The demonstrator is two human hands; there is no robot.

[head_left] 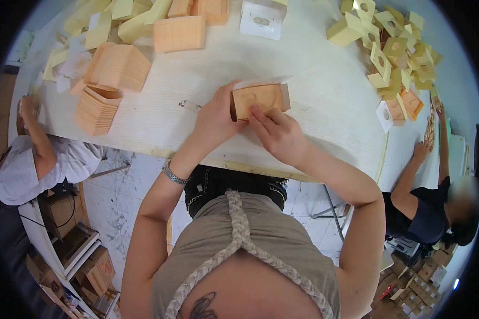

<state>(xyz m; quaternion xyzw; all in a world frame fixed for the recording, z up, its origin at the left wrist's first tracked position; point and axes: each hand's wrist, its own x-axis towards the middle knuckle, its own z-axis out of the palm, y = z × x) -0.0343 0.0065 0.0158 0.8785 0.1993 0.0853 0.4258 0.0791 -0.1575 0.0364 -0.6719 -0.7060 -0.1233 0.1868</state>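
Above the table's near edge, my left hand (pixel 215 114) is closed around the left side of a small open paper box (pixel 286 97), its thumb side along the wall. Inside the box sits a shallow orange insert (pixel 258 98) with rounded hollows moulded into it. My right hand (pixel 279 133) has its fingers drawn together, the fingertips pinching or pressing at the insert's lower front edge. Part of the box's left wall and its underside are hidden by my hands.
Nested stacks of orange inserts (pixel 125 66) stand at the left of the table (pixel 197 72). Yellow boxes (pixel 138 18) are heaped at the far left, and more yellow boxes (pixel 394 53) at the right. A white box (pixel 261 21) lies far ahead. People work at both sides.
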